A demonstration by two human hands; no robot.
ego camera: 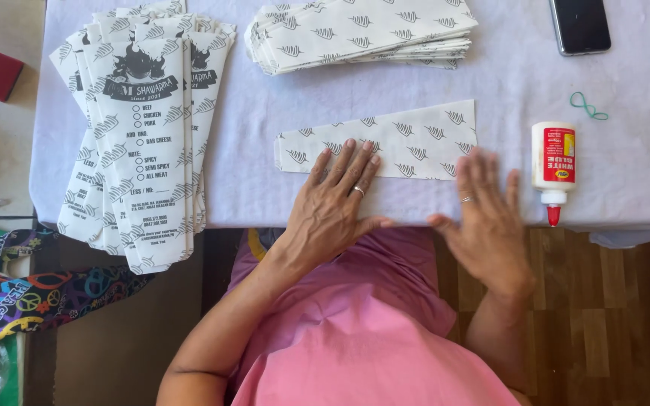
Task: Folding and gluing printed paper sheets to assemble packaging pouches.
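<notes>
Our two hands flat on a folded paper sleeve at the table edge

Our left hand point(336, 197) and right hand point(483, 218) lie open, fingers spread, on the near edge of a white patterned paper piece point(400, 135) on the white table point(505, 75). A glue bottle point(553, 167) lies just right of it, its red tip toward us. We see printed paper bags point(141, 135) fanned at left, a folded stack point(359, 34) beyond, a phone point(580, 25) and green rubber band point(588, 107) farther right.
</notes>
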